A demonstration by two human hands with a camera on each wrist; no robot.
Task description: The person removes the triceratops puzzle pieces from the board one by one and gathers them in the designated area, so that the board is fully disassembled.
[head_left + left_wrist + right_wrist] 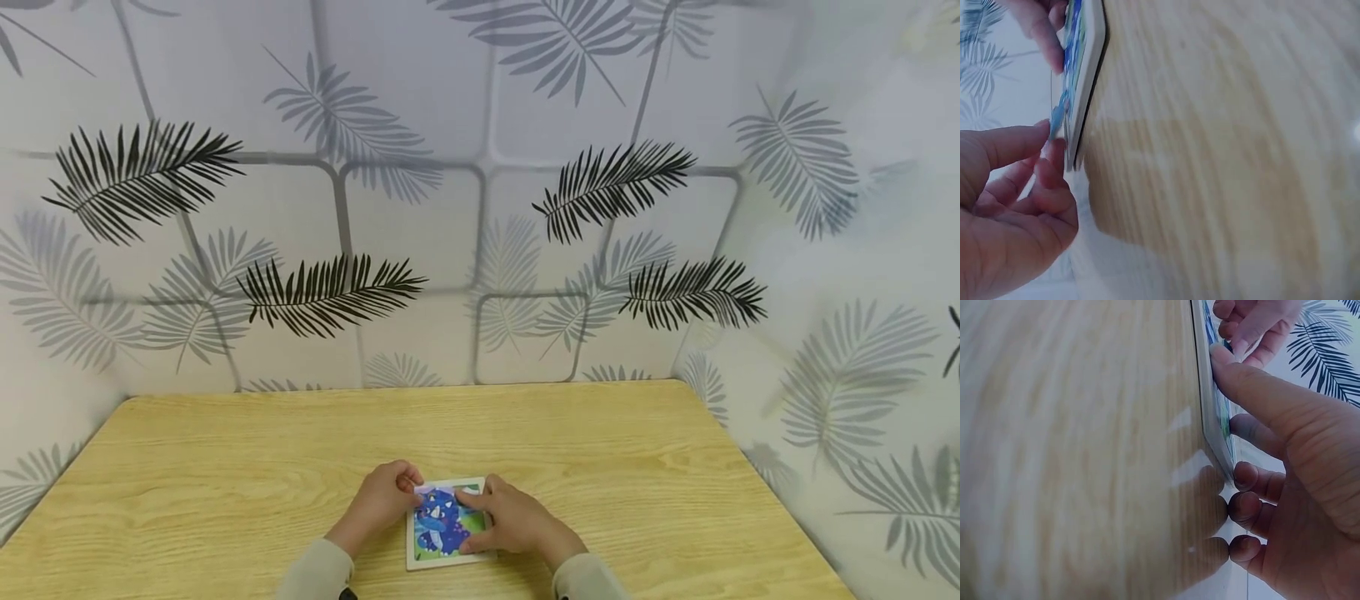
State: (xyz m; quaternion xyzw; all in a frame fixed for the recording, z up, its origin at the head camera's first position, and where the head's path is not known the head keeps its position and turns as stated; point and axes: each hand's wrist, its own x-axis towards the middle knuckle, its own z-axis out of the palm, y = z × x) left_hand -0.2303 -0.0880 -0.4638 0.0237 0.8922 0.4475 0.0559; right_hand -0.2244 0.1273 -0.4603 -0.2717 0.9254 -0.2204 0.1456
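A square picture puzzle [442, 523] with a white frame lies on the table; its picture shows a blue horned dinosaur on green. At its upper left corner, the left hand [386, 498] pinches a small light-blue puzzle piece [1057, 117] between thumb and forefinger, tilted up from the picture. The other left fingers curl loosely below. From the right side, the right hand [513, 518] rests over the puzzle's edge, its thumb [1241, 378] and forefinger touching the board. Its remaining fingertips stand at or just beyond the board's far right corner, close to the tabletop.
A wood-grain table [247, 483] spreads around the puzzle on all sides. Behind it and to the sides rise walls with a leaf-patterned covering [420, 225]. Light-coloured sleeves [318, 571] cover both forearms near the table's front.
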